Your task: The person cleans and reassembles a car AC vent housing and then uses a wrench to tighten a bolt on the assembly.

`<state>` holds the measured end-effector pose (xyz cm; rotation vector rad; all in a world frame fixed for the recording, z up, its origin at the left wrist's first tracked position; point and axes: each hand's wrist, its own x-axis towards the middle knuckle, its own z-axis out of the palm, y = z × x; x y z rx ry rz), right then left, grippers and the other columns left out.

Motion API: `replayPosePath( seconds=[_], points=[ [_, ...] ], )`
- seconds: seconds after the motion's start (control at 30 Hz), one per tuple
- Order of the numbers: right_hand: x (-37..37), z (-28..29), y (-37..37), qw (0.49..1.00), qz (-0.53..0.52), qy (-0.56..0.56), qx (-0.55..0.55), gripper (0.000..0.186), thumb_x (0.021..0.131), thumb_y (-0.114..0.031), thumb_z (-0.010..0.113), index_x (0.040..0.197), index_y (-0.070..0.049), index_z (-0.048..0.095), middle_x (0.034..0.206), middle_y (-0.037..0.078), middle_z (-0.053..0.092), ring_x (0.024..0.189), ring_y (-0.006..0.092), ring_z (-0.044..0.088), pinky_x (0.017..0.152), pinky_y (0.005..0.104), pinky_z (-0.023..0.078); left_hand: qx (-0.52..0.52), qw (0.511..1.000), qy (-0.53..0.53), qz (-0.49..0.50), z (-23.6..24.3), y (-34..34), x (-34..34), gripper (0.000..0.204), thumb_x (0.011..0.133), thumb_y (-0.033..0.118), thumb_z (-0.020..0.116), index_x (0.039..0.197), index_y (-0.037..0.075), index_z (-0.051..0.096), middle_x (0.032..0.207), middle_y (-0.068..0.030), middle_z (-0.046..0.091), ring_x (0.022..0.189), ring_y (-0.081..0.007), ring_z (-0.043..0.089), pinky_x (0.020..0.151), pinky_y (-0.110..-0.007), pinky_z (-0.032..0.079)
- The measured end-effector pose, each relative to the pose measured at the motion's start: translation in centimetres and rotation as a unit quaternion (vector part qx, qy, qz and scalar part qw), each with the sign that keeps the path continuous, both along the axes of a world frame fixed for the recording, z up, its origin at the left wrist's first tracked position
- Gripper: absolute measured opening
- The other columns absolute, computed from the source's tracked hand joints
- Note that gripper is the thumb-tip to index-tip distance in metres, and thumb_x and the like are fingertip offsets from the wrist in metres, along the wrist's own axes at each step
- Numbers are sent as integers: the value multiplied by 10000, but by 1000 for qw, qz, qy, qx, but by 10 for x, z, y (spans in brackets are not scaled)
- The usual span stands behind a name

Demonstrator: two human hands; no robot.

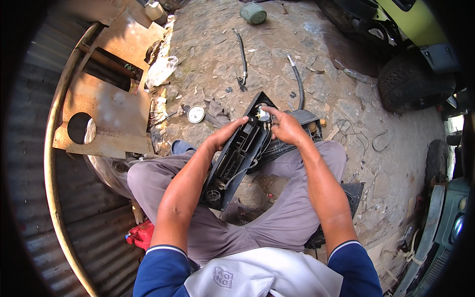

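Note:
A long black plastic housing [237, 156] lies tilted across my lap, its open side up, with wires and a round vent-like part at its near end. My left hand [226, 133] grips its left edge near the far end, thumb over the rim. At that far end sits a small silver-white part [264, 115] with wires running from it. My right hand [288, 127] pinches this part, index finger on its top; the thumb's contact is partly hidden. Under and right of the housing, another black plastic casing [303, 118] rests by my right knee.
On the stony ground ahead lie a round white-faced gauge [196, 114] and two black hoses [242, 57] with metal ends. Loose wire [354, 136] is at right. Cut wooden panels [111, 106] stand left; a vehicle tyre [415, 84] is far right. A red container [141, 234] sits by my left elbow.

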<state>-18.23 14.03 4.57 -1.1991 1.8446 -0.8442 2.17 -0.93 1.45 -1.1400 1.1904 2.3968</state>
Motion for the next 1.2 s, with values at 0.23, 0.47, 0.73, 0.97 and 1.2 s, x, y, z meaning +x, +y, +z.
replayPosePath(
  seconds=[0.23,0.47,0.73,0.97,1.2],
  points=[
    [3,-1,4,958,60,266,-87,661,821,-22,682,1446,-180,535,864,181,658,863,398,674,774,514,516,18,1000,17,6,-2,2,-1,653,935,635,614,1283,82,630,1041,-106,745,804,-179,737,698,-328,612],
    [5,-3,5,927,12,319,-196,439,863,-240,791,1229,-33,664,1051,169,602,1016,364,627,850,454,521,55,996,64,42,-9,-3,7,622,944,639,590,1197,79,689,955,-88,756,734,-176,735,647,-328,613],
    [17,-16,1,958,-3,253,-135,388,942,-373,710,899,8,652,842,203,662,843,407,671,750,481,541,-5,999,40,33,-6,5,3,593,945,595,625,1255,89,626,984,-79,736,769,-153,723,655,-308,601],
    [23,-18,-2,960,-35,256,-111,400,926,-394,726,858,-5,668,819,196,673,827,405,674,733,487,541,-8,999,38,26,3,5,3,599,951,591,618,1264,80,613,985,-87,735,772,-161,724,668,-313,604],
    [27,-22,-3,957,-47,255,-133,397,883,-387,770,885,3,696,854,182,667,881,393,665,747,476,533,-62,997,38,18,3,10,2,636,935,601,637,1267,61,593,1014,-78,716,800,-151,712,689,-303,595]
  ],
)
